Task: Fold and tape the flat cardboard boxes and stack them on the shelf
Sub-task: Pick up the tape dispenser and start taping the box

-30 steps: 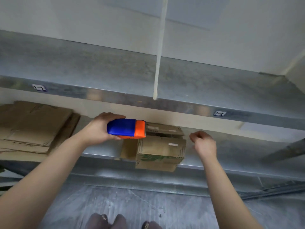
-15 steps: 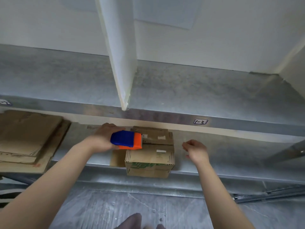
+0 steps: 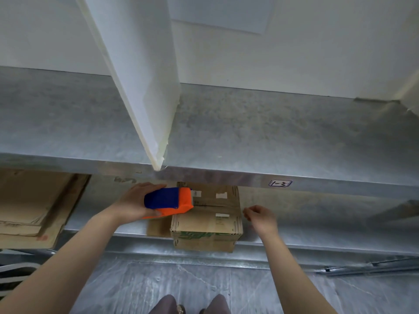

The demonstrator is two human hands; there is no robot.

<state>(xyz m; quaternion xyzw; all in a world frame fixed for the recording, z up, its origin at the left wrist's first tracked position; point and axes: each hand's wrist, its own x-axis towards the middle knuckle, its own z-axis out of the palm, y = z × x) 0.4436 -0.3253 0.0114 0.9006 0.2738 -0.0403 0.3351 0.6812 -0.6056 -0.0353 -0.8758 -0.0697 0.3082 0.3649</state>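
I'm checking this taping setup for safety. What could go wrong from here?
1. The box juts past the shelf's front edge; pressure from the dispenser in the left hand might tip it to the floor.
2. The right hand is beside the box, not gripping it, so the box may slide as tape is drawn across.

I see a small brown folded box [image 3: 206,225] upright at the front edge of the lower metal shelf [image 3: 317,214], flaps closed, green print on its front. The blue-and-orange tape dispenser [image 3: 169,200] sits over its top-left corner. Flat cardboard sheets [image 3: 34,205] lie stacked well to the left.
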